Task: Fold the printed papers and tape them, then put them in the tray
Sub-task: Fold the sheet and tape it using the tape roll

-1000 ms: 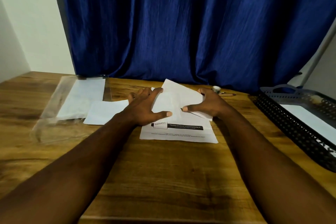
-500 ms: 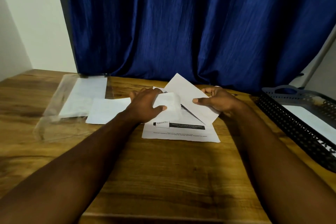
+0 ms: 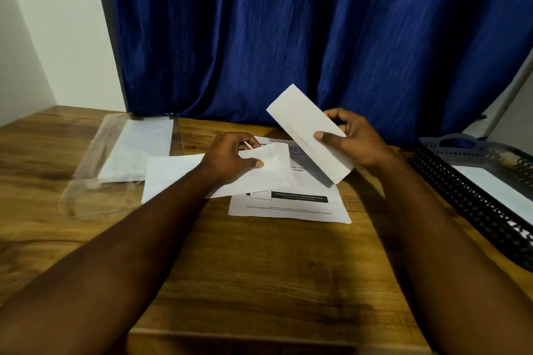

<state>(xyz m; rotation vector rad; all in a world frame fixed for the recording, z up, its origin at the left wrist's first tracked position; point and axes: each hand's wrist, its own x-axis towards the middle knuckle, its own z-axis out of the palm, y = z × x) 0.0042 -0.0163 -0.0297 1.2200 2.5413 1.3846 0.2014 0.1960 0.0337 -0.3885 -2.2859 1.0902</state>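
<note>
Holding a folded paper (image 3: 310,137) pinched in the right hand (image 3: 356,138) above the printed sheet (image 3: 288,204), left hand (image 3: 230,160) gripping another sheet (image 3: 259,173) beside it; taping probably coming next.

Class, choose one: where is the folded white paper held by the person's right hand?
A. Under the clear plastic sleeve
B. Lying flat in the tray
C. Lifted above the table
C: the right hand grips the folded paper tilted in the air, above the printed sheet.

Printed sheet (image 3: 288,207) shows "nd more", "order!".
</note>
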